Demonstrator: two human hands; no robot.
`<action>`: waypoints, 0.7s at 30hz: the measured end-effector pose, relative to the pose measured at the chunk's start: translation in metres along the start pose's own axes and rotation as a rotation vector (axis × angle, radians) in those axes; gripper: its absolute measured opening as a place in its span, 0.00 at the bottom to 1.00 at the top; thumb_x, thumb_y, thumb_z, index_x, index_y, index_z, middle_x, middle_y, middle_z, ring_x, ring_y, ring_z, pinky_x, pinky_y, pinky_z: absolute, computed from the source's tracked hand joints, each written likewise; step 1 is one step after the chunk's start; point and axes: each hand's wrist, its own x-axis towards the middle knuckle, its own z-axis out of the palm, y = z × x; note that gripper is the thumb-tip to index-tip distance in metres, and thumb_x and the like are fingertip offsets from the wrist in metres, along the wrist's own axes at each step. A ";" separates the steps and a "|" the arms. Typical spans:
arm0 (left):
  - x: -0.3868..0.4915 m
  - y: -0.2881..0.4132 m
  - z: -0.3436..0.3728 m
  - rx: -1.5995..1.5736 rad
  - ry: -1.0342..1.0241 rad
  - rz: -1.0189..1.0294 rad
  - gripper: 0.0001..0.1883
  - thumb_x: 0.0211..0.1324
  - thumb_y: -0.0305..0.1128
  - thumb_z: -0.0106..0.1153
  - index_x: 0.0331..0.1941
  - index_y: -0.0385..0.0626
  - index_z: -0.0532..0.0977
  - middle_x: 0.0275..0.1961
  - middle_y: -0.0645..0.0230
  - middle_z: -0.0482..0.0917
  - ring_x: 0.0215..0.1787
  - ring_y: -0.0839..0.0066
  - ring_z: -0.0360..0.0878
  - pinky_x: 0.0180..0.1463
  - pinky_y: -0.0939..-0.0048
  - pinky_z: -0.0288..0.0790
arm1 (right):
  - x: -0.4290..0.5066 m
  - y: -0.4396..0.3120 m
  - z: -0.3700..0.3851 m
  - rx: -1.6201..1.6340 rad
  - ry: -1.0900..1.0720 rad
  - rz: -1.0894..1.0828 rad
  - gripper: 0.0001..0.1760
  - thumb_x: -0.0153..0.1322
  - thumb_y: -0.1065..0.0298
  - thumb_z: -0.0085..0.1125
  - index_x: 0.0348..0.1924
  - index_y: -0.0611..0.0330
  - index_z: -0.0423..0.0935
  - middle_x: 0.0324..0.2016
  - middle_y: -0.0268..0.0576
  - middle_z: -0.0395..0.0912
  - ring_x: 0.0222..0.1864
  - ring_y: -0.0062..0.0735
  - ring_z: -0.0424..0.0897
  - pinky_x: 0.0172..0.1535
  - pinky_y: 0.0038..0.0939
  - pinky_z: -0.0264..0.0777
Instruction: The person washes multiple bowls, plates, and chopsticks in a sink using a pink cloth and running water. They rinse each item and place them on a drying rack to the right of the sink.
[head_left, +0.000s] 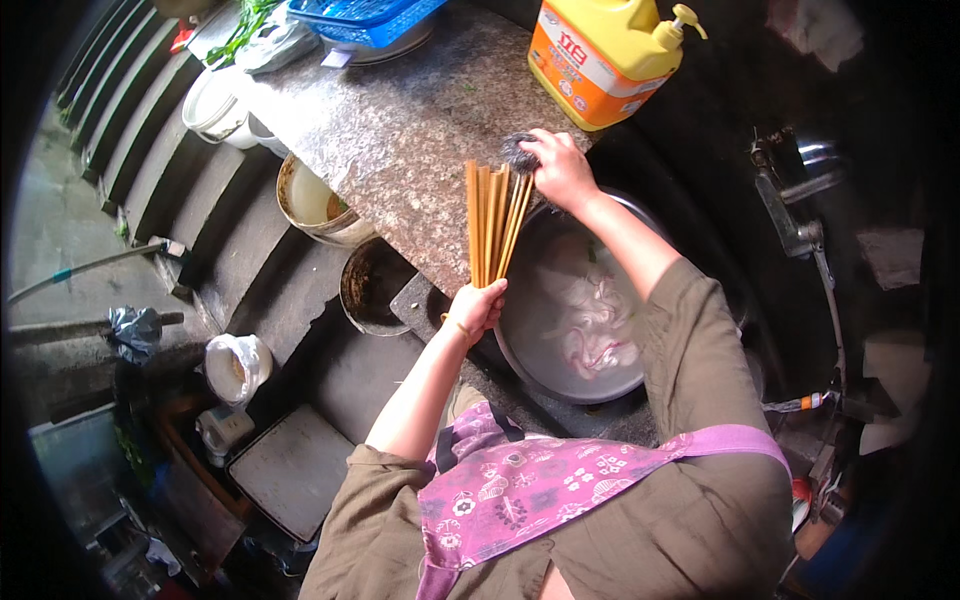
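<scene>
A fanned bundle of chopsticks (491, 221) stands in the grip of my left hand (478, 311), which closes around its near end. My right hand (559, 166) pinches a dark metal scouring pad (519, 152) against the far tips on the bundle's right side. Under my right forearm sits a large metal basin (517, 360) of cloudy water. A pale cloth with red edging (596, 322) lies in that water. Beyond my hands, a stone countertop (405, 127) carries a yellow pump jug of detergent (607, 60) near its right edge.
A blue plastic basket (367, 22) and leafy greens (240, 34) in a bag occupy the counter's far end. Left of the counter are a white bucket (217, 109), stained buckets (315, 202) and concrete steps (187, 142). A metal faucet (795, 225) is at right.
</scene>
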 end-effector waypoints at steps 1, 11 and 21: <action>0.000 0.000 -0.001 -0.005 0.028 -0.002 0.09 0.55 0.38 0.55 0.27 0.49 0.68 0.16 0.78 0.64 0.12 0.86 0.56 0.13 0.83 0.48 | 0.000 -0.022 -0.003 0.000 -0.014 -0.195 0.17 0.54 0.76 0.50 0.36 0.59 0.78 0.46 0.46 0.73 0.44 0.45 0.72 0.49 0.36 0.66; -0.002 0.001 0.013 0.039 0.073 -0.014 0.14 0.56 0.44 0.53 0.21 0.52 0.64 0.13 0.81 0.59 0.09 0.86 0.50 0.12 0.81 0.43 | -0.013 -0.047 0.034 -0.037 -0.208 -0.301 0.16 0.54 0.74 0.51 0.36 0.55 0.77 0.45 0.39 0.74 0.45 0.41 0.71 0.44 0.38 0.67; 0.000 -0.004 0.012 -0.052 -0.058 -0.066 0.14 0.56 0.44 0.54 0.22 0.53 0.64 0.15 0.83 0.57 0.12 0.88 0.50 0.14 0.84 0.44 | -0.014 -0.028 0.033 0.024 -0.201 -0.249 0.16 0.55 0.75 0.51 0.36 0.52 0.78 0.47 0.35 0.74 0.44 0.38 0.72 0.43 0.37 0.69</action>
